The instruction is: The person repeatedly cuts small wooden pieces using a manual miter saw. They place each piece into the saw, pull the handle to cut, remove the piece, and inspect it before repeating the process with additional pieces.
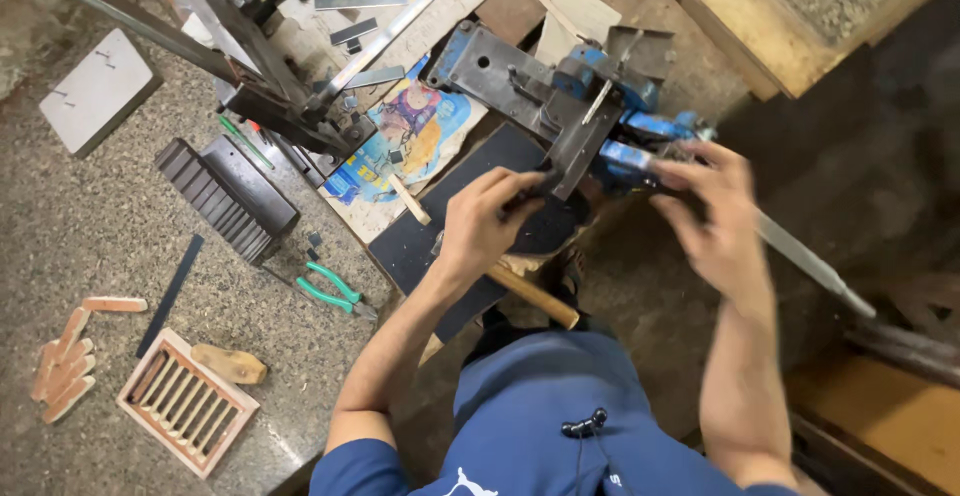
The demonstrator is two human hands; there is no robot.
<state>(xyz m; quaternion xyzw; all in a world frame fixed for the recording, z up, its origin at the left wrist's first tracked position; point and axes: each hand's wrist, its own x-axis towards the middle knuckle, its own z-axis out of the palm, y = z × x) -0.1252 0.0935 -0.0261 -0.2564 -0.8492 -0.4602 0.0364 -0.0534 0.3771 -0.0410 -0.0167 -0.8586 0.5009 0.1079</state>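
Note:
A blue bench vise (610,91) sits on a metal base plate (490,66) near the middle top. A flat dark metal strip (575,151) stands clamped in its jaws. My left hand (485,221) pinches the lower end of that strip with its fingertips. My right hand (710,216) is closed around the vise's handle end (640,161) at the right, and a long grey metal bar (810,261) runs out from under it toward the lower right.
A black board (440,231) lies under my left hand with a wooden-handled tool (535,296) across it. Green-handled pliers (335,291), a black ribbed block (225,196), a wooden slatted tray (185,401) and several wooden pieces (65,361) lie on the stone floor at left. A metal cutter frame (270,66) stands at top left.

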